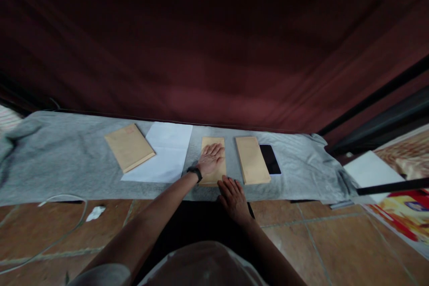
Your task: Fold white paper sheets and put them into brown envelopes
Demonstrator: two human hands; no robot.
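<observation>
My left hand (211, 159), with a dark band on its wrist, lies flat on a brown paper envelope (217, 175) in front of me. Its fingers are stretched out over the upper part of the envelope. At the lower right corner of that envelope rests my right hand (233, 196), fingers extended and holding nothing. To the right is a stack of brown envelopes (252, 161), partly over a dark phone (270, 159). On the left, more brown envelopes (130, 147) overlap a white sheet of paper (169, 149).
Everything lies on a grey cloth (73, 156) over a long, low surface. A dark red curtain (208, 76) hangs behind it. On the tiled floor (301, 232) are a white cable (82, 216) and a crumpled white scrap (95, 213). Black bars (375, 94) stand at the right.
</observation>
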